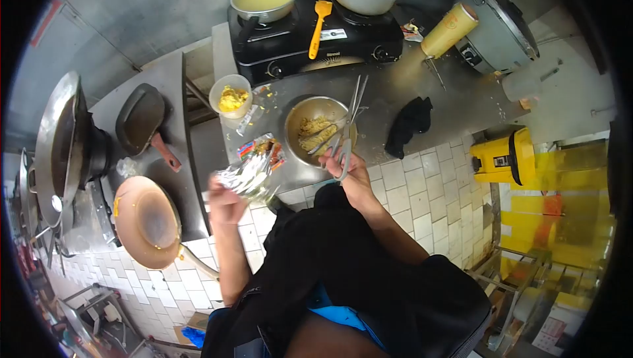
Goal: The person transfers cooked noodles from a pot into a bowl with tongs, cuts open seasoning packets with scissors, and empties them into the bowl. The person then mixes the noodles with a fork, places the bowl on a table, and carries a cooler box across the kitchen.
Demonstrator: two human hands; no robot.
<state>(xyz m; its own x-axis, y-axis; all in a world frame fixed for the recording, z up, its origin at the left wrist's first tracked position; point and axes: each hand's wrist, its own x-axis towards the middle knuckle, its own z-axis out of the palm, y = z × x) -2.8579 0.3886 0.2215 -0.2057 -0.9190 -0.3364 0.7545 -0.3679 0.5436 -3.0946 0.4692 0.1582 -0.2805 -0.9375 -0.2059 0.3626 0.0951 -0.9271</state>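
Note:
My left hand [227, 203], somewhat blurred, is closed on a crinkled silver foil packet [247, 179] at the counter's front edge. A red and blue printed wrapper part [269, 148] shows just behind the foil; I cannot tell whether the two are joined. My right hand [349, 177] is closed around the grey handles of scissors [345, 150], whose blades point up and away over the bowl's right side. Beneath them stands a metal bowl [297, 109] with noodles [316, 130] in it. A metal utensil partly hidden by the scissors also shows there.
A gas stove [290, 48] carries two pots and an orange spatula [320, 28]. A tub of yellow food [233, 97] is left of the bowl. On the right are a black cloth [409, 127], a yellow canister [450, 31] and a large cooker [498, 25]. Pans [148, 223] lie left.

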